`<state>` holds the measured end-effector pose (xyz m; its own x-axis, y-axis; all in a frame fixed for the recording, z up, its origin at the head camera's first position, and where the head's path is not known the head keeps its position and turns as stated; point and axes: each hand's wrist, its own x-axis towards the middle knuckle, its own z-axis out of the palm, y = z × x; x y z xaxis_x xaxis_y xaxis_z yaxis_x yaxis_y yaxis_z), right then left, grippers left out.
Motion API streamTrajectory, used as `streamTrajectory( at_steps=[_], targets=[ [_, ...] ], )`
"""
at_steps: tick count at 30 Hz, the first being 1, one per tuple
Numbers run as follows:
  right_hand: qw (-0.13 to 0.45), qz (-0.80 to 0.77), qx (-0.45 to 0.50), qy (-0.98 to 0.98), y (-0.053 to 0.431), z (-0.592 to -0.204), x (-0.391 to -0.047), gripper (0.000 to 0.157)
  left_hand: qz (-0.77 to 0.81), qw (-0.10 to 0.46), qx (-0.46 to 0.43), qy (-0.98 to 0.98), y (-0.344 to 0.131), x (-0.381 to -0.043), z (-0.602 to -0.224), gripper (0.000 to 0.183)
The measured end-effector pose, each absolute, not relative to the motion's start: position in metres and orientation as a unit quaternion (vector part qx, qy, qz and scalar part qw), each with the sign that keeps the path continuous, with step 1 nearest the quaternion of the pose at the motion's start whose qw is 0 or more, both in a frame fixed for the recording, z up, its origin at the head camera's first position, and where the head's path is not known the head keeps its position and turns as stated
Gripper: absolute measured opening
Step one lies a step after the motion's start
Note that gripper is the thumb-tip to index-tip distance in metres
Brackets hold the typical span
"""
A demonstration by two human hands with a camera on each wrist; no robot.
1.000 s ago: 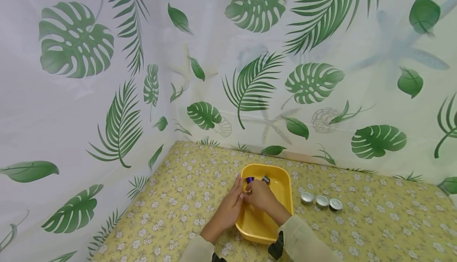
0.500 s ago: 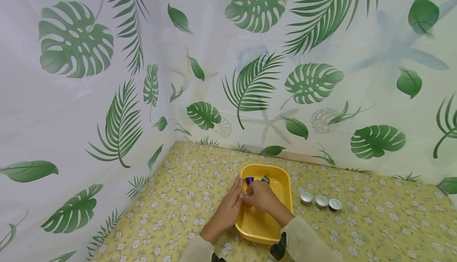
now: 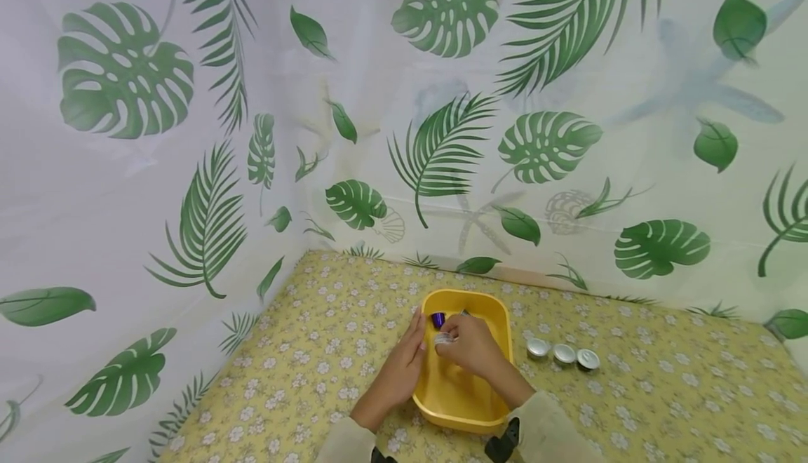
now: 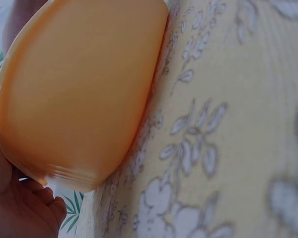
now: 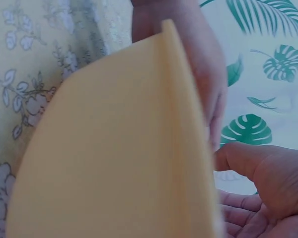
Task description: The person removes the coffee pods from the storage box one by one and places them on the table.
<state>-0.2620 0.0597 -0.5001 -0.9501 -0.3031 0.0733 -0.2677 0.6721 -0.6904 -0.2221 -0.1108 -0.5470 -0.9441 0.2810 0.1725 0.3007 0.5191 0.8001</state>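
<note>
Fwd of me: white backdrop sheet (image 3: 372,147) w/ green monstera leaf prints (image 3: 129,70), palm frond prints (image 3: 432,151), faint starfish motifs (image 3: 697,92). Below, I see yellow tablecloth (image 3: 297,351) w/ wht. flowers.

pale cream sleeves (image 3: 558,431), black wrist mounts (image 3: 503,440)

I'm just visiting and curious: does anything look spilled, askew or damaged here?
Nothing stands out: the yellow tray sits upright, three silver-topped capsules stand in a row beside it, and no spill shows.
</note>
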Motion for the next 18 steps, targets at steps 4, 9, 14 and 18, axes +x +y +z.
streamTrajectory(
  at_steps=[4, 9, 14, 18],
  targets=[
    [0.01, -0.39, -0.143, 0.909, 0.066, -0.495, -0.259, 0.025, -0.459, 0.012, -0.171, -0.872, -0.111, -0.223, -0.548, 0.053],
    [0.012, -0.426, -0.131, 0.895, 0.072, -0.49, -0.255, 0.026, -0.459, 0.01, -0.169, -0.872, -0.112, -0.224, -0.55, 0.053],
    [-0.003, -0.435, -0.121, 0.892, 0.077, -0.487, -0.25, 0.023, -0.461, 0.012, -0.17, -0.871, -0.112, -0.224, -0.552, 0.053],
    [-0.024, -0.436, -0.124, 0.891, 0.081, -0.482, -0.245, 0.023, -0.463, 0.014, -0.17, -0.87, -0.111, -0.224, -0.552, 0.053]
  ],
)
